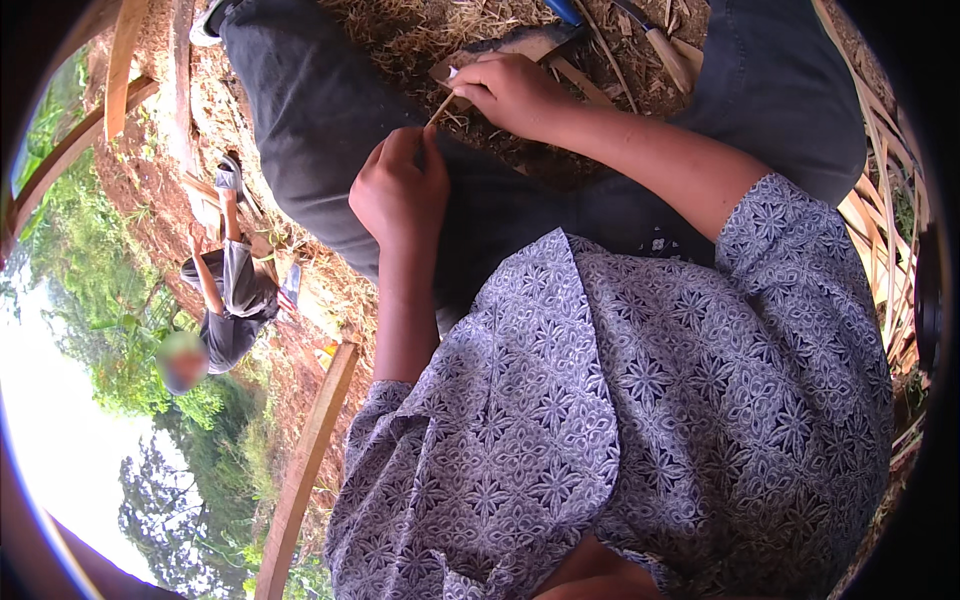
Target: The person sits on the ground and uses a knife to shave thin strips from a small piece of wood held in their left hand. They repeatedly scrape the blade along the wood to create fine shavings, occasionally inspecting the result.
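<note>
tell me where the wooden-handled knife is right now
In the head view, the wooden-handled knife lies near the top edge, right of centre, between the right hand and the right trouser leg.

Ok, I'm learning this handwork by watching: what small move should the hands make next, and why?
I'd probably steady the left hand and slide the right hand along the thin strip: both hands are at it, a short stretch shows between them, and the wooden-handled knife lies apart.
</note>
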{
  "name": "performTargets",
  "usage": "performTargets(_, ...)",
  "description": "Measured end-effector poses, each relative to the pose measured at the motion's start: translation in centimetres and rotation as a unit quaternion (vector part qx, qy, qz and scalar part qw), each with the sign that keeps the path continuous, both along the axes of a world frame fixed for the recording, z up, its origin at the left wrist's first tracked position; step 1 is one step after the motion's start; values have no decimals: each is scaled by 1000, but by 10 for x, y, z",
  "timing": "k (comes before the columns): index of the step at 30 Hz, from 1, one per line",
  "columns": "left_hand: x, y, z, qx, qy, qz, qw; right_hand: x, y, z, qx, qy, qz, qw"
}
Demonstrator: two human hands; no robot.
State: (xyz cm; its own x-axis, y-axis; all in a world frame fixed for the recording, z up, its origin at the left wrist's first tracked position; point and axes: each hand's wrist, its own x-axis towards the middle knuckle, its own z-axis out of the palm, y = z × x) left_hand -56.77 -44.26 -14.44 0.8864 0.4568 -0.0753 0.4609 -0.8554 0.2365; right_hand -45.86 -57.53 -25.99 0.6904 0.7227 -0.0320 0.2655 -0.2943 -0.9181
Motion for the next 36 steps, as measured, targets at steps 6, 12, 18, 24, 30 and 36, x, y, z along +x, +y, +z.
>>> performTargets(6, -3, 0, 1, 10, -3, -7, 1000, 31, -10, -33, -118, 44, 12, 992)
performTargets(12, -9, 4, -3, 30, 13, -23, 999, -6, 3, -12, 50, 27, -8, 998)
performTargets(18, 1, 5, -2, 26, -13, -32, 999, -17, 7, 31, 81, 54, 27, 995)
performTargets(24, -5, 7, -5, 28, 8, -35, 999, 20, -8, -31, -89, 2, 2, 996)
performTargets(30, -8, 5, -5, 25, 11, -32, 999, 18, -7, -38, -90, 82, -13, 993)
performTargets(36, -7, 9, -7, 24, 23, -32, 999, -14, 4, 6, 25, 29, 22, 999)
